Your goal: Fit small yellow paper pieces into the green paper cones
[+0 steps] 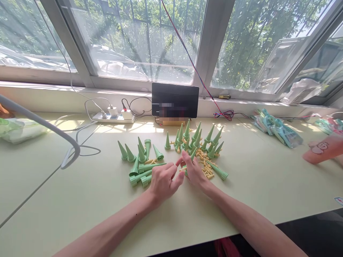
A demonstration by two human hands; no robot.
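Note:
My right hand (197, 173) is closed around a green plastic cone (193, 154), whose pointed tip rises above the fingers. My left hand (165, 179) meets it from the left, thumb and fingers pinched at a small yellow peg (183, 169) by the cone's side. Whether the peg sits in the cone is hidden by the fingers. Beyond the hands stand several upright green cones (187, 130), some with yellow pegs sticking out. Loose yellow pegs (208, 171) lie heaped beside my right hand, with a cone (220, 172) on its side. Left of my left hand, more cones (138, 178) lie and stand.
A dark tablet (175, 100) leans on a brown stand at the back. To its left is a white power strip (115, 117) with plugs and cables. Bagged teal items (278, 128) and a pink pouch (324, 148) lie right. A grey curved bar (66, 139) crosses the left.

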